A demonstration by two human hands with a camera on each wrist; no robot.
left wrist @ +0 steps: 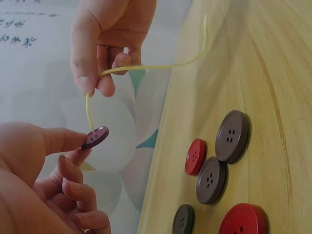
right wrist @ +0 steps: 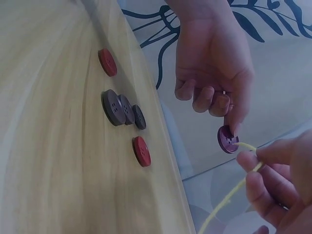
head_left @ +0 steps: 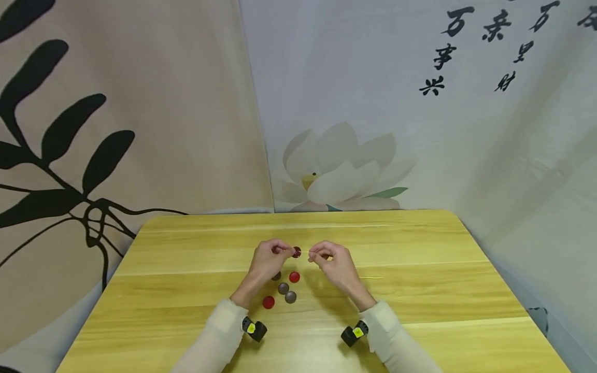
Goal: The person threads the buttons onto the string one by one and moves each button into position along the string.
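My left hand [head_left: 268, 261] pinches a purple four-hole button [left wrist: 97, 138] at its edge between thumb and fingers, above the table. Facing it, my right hand [head_left: 337, 265] pinches a thin yellow cord [right wrist: 226, 199] between thumb and index finger. A short length of cord runs from those fingertips to the button's face, its end at the holes. Whether it passes through to the back cannot be told. The loose tail hangs out past the right fingers, curving upward in the left wrist view.
On the wooden table [head_left: 186, 290] below lie two red buttons [head_left: 294, 277] and three grey-brown buttons [head_left: 283, 288], some touching or overlapping. Printed curtains [head_left: 196, 103] hang behind the table's far edge.
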